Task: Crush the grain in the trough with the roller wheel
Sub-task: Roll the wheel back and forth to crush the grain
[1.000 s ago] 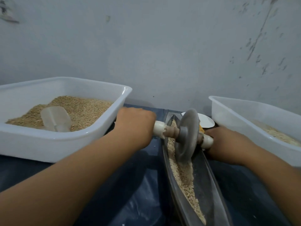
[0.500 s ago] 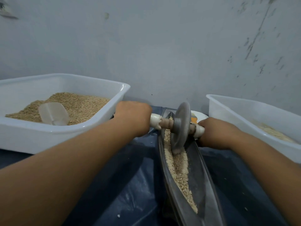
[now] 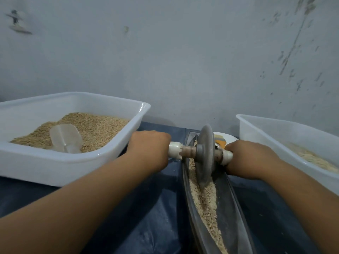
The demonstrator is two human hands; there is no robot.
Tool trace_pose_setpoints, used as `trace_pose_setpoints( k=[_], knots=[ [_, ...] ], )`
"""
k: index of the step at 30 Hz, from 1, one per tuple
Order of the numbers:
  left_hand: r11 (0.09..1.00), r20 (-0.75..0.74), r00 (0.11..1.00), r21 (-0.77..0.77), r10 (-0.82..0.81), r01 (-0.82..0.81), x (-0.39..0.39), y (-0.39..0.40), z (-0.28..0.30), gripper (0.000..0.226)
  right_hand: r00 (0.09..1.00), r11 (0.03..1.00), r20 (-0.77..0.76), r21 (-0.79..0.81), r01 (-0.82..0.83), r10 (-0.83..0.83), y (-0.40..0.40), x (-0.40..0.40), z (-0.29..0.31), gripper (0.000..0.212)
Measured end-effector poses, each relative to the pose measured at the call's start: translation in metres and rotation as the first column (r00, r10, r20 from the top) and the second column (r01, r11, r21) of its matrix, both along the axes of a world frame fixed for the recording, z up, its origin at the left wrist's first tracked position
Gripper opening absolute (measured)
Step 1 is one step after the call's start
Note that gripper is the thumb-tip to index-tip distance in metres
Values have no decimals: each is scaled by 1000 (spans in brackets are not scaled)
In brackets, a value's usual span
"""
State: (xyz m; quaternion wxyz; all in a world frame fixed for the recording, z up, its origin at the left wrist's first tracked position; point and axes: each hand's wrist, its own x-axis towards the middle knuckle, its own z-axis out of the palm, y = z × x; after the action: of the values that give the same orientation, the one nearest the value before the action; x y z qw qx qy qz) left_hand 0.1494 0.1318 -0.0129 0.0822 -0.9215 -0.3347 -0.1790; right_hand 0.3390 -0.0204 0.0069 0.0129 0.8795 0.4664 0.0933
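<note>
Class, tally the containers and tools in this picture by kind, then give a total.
White plastic tubs: 2
Troughs: 1
Roller wheels: 1
Clear scoops: 1
White plates: 1
Total: 6

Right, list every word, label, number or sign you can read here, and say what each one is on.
None can be read.
White tubs: plain, no label showing.
Scoop, roller wheel and trough: no markings visible.
Wall: only stains and scuffs, no writing.
Small plate behind the wheel: too hidden to tell.
</note>
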Motion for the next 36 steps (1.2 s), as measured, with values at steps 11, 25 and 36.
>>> trace_pose_setpoints(
  k=[11,25,36],
  knots=[
    [998,37,999,65,5,-7,-5,-1,-9,23,998,999,41,-12,-38,38,-6,0,-5,15],
    [988,30,1000,157,-6,2,3,-4,1,26,997,998,-70,51,-25,29,-4,12,-13,11],
    [997,-16,1000,77,-18,19,9,3,8,18,995,1000,-94,21,-18,20,1,11,-9,11]
  ],
)
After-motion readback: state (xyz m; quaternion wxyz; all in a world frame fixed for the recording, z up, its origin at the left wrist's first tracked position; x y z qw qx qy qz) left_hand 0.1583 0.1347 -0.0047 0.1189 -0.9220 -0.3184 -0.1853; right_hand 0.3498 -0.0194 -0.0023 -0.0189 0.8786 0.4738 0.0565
